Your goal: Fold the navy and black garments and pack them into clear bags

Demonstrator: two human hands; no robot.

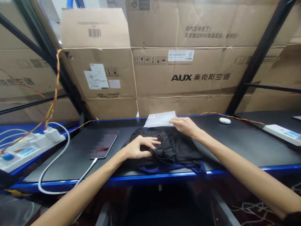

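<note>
A crumpled black cloth (175, 149) with a dark blue edge (162, 169) lies at the front middle of the table, its blue part reaching the table's front rim. My left hand (138, 147) rests on the left side of this cloth, fingers stretched out and thumb apart from them. Above the back of the cloth, my right hand (185, 125) pinches the right end of a flat white packet (160, 119). A small printed label shows at the packet's left corner. Whether it is paper or plastic, I cannot tell.
A phone (105, 147) with a white cable (41, 175) lies left on the black table (235, 147). Power strips stand at left (30, 147) and right (282, 133). A white earbud case (224, 120) sits at the back right. Cardboard boxes (183, 91) wall off the back.
</note>
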